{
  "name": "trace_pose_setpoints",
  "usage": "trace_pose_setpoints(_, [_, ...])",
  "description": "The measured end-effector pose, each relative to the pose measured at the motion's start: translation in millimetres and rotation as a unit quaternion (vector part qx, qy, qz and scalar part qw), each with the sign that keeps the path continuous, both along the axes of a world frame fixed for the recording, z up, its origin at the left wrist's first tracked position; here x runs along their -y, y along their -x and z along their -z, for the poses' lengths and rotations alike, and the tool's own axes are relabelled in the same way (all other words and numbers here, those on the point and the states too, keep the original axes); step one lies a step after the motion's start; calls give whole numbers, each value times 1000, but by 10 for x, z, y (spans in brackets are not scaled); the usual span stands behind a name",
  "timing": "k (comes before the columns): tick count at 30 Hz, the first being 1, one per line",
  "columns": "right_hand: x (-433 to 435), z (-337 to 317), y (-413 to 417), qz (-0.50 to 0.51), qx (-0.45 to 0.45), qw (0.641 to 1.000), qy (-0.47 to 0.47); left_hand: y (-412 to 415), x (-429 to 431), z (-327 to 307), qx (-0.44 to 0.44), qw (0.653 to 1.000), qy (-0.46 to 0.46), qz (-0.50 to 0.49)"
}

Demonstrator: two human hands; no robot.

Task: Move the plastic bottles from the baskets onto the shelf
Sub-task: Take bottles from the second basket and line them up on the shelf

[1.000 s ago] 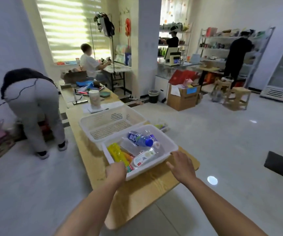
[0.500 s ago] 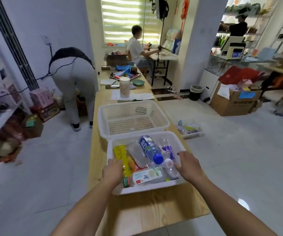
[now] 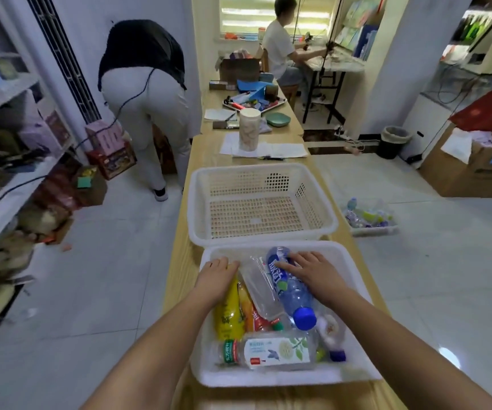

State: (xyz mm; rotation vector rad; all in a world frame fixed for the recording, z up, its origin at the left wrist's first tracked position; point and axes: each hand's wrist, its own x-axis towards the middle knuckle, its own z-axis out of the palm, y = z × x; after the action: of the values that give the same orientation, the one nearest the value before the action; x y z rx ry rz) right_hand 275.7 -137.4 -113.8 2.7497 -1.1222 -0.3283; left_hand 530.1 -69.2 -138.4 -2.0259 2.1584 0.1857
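Note:
A white basket stands on the near end of the wooden table and holds several plastic bottles. My left hand lies over the far end of a yellow bottle, fingers curled down around it. My right hand rests with spread fingers on a blue-capped water bottle. Between them lies a clear bottle. A white-labelled bottle lies across the basket's near side. The shelf runs along the left wall.
A second white basket, with nothing in it, sits just behind the first. A tray of bottles lies on the floor to the right. A person bends over between table and shelf. A cup and papers lie farther along the table.
The view has turned left and dropped closer to the basket. Both hands left the basket's near rim and reached inside, the left onto the yellow bottle, the right onto the blue-capped one.

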Motion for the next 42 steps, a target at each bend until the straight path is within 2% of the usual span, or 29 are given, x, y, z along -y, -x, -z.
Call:
trace_pose_setpoints(5, [318,28,-91,-85,-48,995,-8,-30,169,-35,-42,997,-69,-15])
trace_pose_setpoints(11, [497,103,-114,-114,-19,992,-48,-13,341,-103,-72,979,-177,-70])
trace_pose_setpoints(19, [399,176,-66,-95,16,994,-55,-69,368,-345,-16,971,-220,-87])
trace_pose_setpoints(26, [337,116,-35,-127,61,989,-39,-157,84,-524,-131,945,-232,-189])
trace_pose_setpoints(31, [339,70,47,-94,112,989,-35,-196,-96,-635,-254,915,-188,-251])
trace_pose_setpoints(35, [362,-13,-6,-111,33,993,-24,-218,-54,-869,-255,926,-132,-244])
trace_pose_setpoints(38, [336,-27,-11,-100,38,994,-27,-275,27,-1107,-269,926,-64,-259])
trace_pose_setpoints(40, [311,-27,17,-90,58,994,-37,-342,68,-1265,-291,914,-11,-283])
trace_pose_setpoints(42, [291,-7,54,-88,78,992,-48,-418,90,-1379,-324,887,44,-325])
